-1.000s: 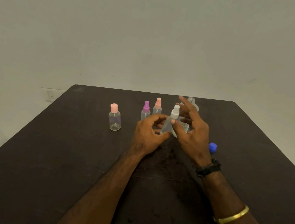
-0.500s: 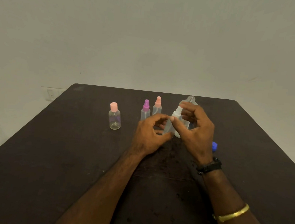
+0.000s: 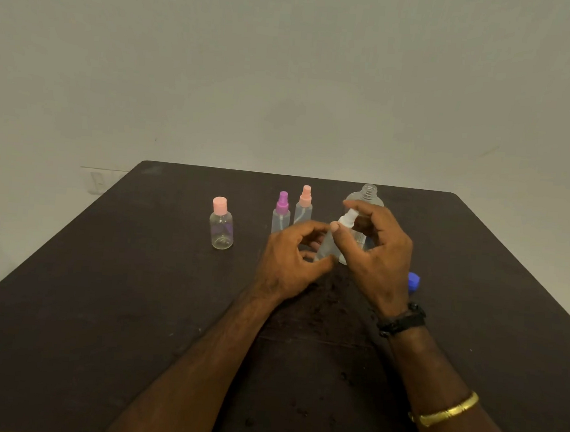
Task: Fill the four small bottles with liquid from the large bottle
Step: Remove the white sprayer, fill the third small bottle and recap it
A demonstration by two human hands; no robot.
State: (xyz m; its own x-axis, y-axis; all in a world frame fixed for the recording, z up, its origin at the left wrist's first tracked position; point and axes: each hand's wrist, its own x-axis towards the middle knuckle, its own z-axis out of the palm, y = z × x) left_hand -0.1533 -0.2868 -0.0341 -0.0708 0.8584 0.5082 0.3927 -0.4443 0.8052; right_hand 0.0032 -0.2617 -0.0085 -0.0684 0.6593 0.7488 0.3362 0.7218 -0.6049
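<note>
A small clear spray bottle with a white top (image 3: pixel 338 235) leans between my hands at the table's middle. My left hand (image 3: pixel 290 262) wraps its lower body. My right hand (image 3: pixel 376 253) pinches the white spray top with thumb and fingers. Directly behind stands the large clear bottle (image 3: pixel 367 196), its neck uncapped and its body mostly hidden by my right hand. A purple-topped spray bottle (image 3: pixel 281 212) and an orange-topped spray bottle (image 3: pixel 304 205) stand upright side by side to the left. A round small bottle with a pink cap (image 3: pixel 221 224) stands farther left.
A blue cap (image 3: pixel 413 283) lies on the dark table (image 3: pixel 100 286) just right of my right hand. A black band and a gold bangle circle my right forearm. A plain wall rises behind the table's far edge.
My right hand has closed its fingers round the white spray top, where a second ago they were spread. The bottle tilted slightly; my left hand stayed put.
</note>
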